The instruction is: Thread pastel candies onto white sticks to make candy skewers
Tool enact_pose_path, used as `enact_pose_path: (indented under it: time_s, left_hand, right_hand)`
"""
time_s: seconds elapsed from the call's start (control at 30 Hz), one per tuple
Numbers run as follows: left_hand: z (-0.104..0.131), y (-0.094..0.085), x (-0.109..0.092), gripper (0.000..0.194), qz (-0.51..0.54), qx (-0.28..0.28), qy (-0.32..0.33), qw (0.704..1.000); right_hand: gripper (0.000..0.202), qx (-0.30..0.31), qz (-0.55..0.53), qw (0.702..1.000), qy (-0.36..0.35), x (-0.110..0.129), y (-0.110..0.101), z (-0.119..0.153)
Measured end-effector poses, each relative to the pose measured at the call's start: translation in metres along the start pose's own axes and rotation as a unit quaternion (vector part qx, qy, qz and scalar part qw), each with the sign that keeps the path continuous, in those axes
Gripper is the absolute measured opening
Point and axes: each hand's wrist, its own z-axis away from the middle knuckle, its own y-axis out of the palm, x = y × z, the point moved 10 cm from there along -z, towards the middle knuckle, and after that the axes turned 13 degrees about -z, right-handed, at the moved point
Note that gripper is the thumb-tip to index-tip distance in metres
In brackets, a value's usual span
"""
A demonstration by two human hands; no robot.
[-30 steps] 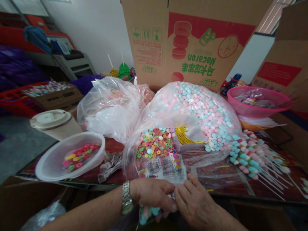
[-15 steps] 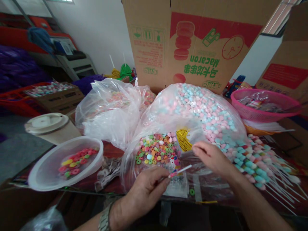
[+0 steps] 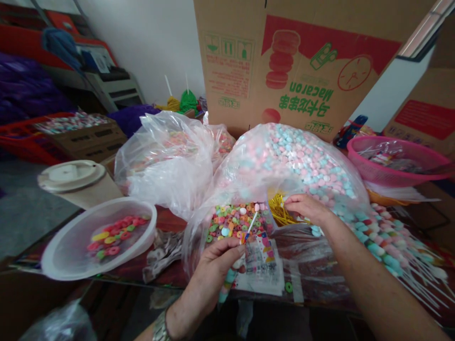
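My left hand [image 3: 224, 259] is closed on a bagged marshmallow skewer [image 3: 226, 285]. Its white stick [image 3: 252, 222] points up past my thumb, and blue and pale marshmallows hang below my fingers. My right hand [image 3: 304, 206] reaches into a small box of gold twist ties [image 3: 279, 208], fingertips pinched among them; exactly how many they grip is hidden. Beneath my left hand lies a stack of printed plastic bags [image 3: 273, 277]. Just behind it are colourful ring candies [image 3: 227, 220] in an open clear bag.
A big bag of pink and blue marshmallows [image 3: 302, 151] fills the middle. Finished-looking skewers [image 3: 391, 246] lie at right, below a pink basket [image 3: 398, 177]. On the left stand a white bowl [image 3: 57, 263] with ring candies and a lidded tub [image 3: 76, 177]. A cardboard box [image 3: 241, 113] rises behind.
My right hand has moved into the gold twist ties and spread them. My left hand has tilted the skewer, so its stick points more steeply upward and marshmallows now show below the hand.
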Motion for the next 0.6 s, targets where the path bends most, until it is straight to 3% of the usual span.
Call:
enact_pose_path:
  time_s: [0.2,0.43,0.6]
  left_hand:
    - [0.007,0.002,0.004,0.024,-0.017,-0.011,-0.006,1.0]
    - [0.009,0.001,0.008,0.025,-0.033,-0.014,0.001,0.999]
    - [0.006,0.0,0.012,0.024,-0.051,-0.011,0.003,0.999]
  right_hand:
    - [0.023,-0.073,-0.013,0.996,-0.047,0.001,-0.013,0.002]
    - [0.03,0.011,0.091,0.996,-0.02,-0.002,0.02,-0.011]
    - [0.03,0.019,0.112,0.993,-0.015,0.001,0.019,-0.015]
